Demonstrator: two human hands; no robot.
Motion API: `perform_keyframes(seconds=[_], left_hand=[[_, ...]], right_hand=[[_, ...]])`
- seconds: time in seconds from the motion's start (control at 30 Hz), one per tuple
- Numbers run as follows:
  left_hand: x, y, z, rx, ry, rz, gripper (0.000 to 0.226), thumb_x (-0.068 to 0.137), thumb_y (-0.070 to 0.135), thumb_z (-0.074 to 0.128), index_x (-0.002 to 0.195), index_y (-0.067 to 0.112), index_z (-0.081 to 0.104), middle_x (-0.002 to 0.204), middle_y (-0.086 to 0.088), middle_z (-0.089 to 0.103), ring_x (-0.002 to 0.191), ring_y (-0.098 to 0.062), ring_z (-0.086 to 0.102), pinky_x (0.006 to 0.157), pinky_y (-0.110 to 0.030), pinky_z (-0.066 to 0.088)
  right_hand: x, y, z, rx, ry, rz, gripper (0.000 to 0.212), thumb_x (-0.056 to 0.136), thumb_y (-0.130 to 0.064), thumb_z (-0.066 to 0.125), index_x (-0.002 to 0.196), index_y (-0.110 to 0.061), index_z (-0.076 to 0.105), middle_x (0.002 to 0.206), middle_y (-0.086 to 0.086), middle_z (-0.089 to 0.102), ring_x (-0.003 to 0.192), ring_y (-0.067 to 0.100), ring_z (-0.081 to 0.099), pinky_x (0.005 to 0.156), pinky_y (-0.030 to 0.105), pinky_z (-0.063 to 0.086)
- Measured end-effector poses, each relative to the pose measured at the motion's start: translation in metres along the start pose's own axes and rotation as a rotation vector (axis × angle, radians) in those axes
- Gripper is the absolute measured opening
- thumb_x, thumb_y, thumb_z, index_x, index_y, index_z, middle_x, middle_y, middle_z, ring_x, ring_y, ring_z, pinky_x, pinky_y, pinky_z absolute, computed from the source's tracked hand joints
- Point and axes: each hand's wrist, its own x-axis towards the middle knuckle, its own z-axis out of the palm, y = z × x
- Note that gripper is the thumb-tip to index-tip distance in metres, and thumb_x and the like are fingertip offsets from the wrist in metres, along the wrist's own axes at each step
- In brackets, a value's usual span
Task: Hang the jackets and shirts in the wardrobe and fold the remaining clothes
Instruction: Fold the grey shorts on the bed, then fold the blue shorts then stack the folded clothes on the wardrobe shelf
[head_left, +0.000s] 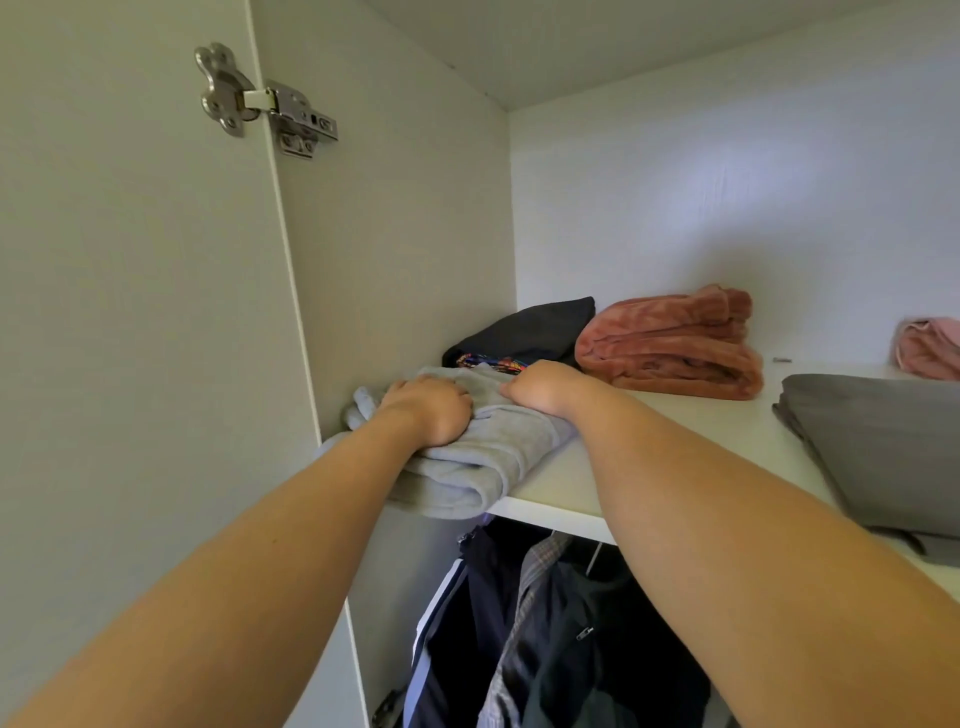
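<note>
A folded light grey garment (483, 457) lies at the left end of the wardrobe's upper shelf (649, 452), its front fold hanging slightly over the shelf edge. My left hand (426, 410) lies on top of it with the fingers bent into the fabric. My right hand (540, 387) holds its right rear part, fingers curled into the cloth and mostly hidden. Below the shelf, dark jackets and a checked shirt (545, 623) hang side by side.
Behind the grey garment lies a dark folded piece (540, 327) with a colourful edge. A folded rust-pink fleece (670, 343) sits mid-shelf, a pink item (930, 348) at far right, and a grey folded cloth (883, 447) at the front right. The open door (130, 312) with its hinge (265, 101) stands left.
</note>
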Motion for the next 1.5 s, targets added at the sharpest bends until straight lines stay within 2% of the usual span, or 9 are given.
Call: perform_keyframes(seconds=[0.17,0.3,0.37,0.47,0.63,0.77,1.0,1.27,1.5], left_hand=[[-0.013,0.001,-0.003,-0.205,0.092,-0.015,0.039,0.108,0.032,0.03,0.109,0.012,0.064,0.125,-0.01,0.065,0.115,-0.027,0.056,0.105,-0.042,0.039],[-0.039,-0.008,-0.011,-0.387,0.265,-0.053,0.031,0.105,0.033,0.044,0.111,0.015,0.069,0.105,-0.005,0.071,0.098,-0.027,0.063,0.091,-0.041,0.051],[-0.062,-0.012,-0.014,-0.394,0.349,-0.06,0.025,0.104,0.031,0.048,0.112,0.02,0.069,0.108,0.0,0.069,0.1,-0.025,0.062,0.089,-0.035,0.051],[-0.11,-0.017,-0.016,-0.436,0.499,-0.038,0.02,0.1,0.022,0.054,0.112,0.02,0.07,0.109,0.001,0.066,0.1,-0.019,0.059,0.083,-0.027,0.044],[-0.232,-0.027,0.001,-0.511,0.535,-0.032,0.009,0.096,0.017,0.064,0.093,0.021,0.072,0.081,0.012,0.067,0.077,-0.003,0.06,0.065,-0.01,0.041],[-0.337,-0.031,0.042,-0.565,0.44,-0.186,0.01,0.095,0.019,0.066,0.091,0.027,0.07,0.086,0.023,0.065,0.076,-0.003,0.061,0.063,-0.008,0.042],[-0.537,-0.056,0.139,-0.645,0.264,-0.632,0.038,0.096,0.024,0.063,0.068,0.045,0.049,0.061,0.022,0.055,0.056,-0.004,0.049,0.054,-0.015,0.032],[-0.787,-0.079,0.242,-0.764,0.177,-1.181,0.014,0.097,0.032,0.061,0.085,0.037,0.064,0.069,0.017,0.059,0.064,0.002,0.054,0.057,-0.014,0.036],[-1.009,-0.054,0.355,-0.872,0.039,-1.733,0.012,0.096,0.023,0.055,0.091,0.024,0.065,0.088,0.007,0.062,0.075,-0.014,0.056,0.061,-0.026,0.044]], right_hand=[[-0.007,-0.006,-0.003,0.02,0.028,0.02,0.038,0.1,-0.035,0.048,0.123,-0.008,0.063,0.121,0.013,0.064,0.093,0.024,0.056,0.082,0.032,0.044],[-0.024,-0.019,-0.009,0.003,0.164,0.071,0.006,0.091,-0.025,0.055,0.088,-0.02,0.054,0.09,0.003,0.055,0.095,0.031,0.057,0.102,0.05,0.044],[-0.037,-0.033,-0.017,-0.046,0.208,0.018,0.017,0.09,-0.02,0.054,0.076,-0.021,0.046,0.086,0.002,0.051,0.088,0.031,0.052,0.103,0.052,0.041],[-0.073,-0.056,-0.032,-0.068,0.262,-0.117,0.02,0.09,-0.021,0.054,0.073,-0.02,0.045,0.094,0.006,0.056,0.085,0.031,0.05,0.093,0.045,0.041],[-0.161,-0.098,-0.011,0.016,0.53,-0.468,0.033,0.089,-0.034,0.049,0.063,-0.014,0.047,0.062,0.0,0.044,0.064,0.028,0.043,0.065,0.037,0.032],[-0.234,-0.127,0.052,0.209,0.325,-0.702,0.037,0.087,-0.029,0.049,0.056,-0.01,0.039,0.049,0.003,0.038,0.048,0.018,0.034,0.045,0.03,0.019],[-0.363,-0.196,0.213,0.287,-0.316,-0.943,0.048,0.093,-0.031,0.048,0.048,-0.017,0.038,0.042,-0.001,0.036,0.044,0.016,0.035,0.046,0.027,0.023],[-0.561,-0.282,0.398,-0.031,-0.823,-1.108,0.043,0.098,-0.036,0.036,0.059,-0.018,0.044,0.064,0.001,0.051,0.064,0.025,0.05,0.049,0.03,0.026],[-0.741,-0.314,0.517,-0.37,-1.196,-1.227,0.05,0.105,-0.045,0.03,0.066,-0.019,0.047,0.07,-0.001,0.052,0.066,0.019,0.052,0.057,0.034,0.034]])
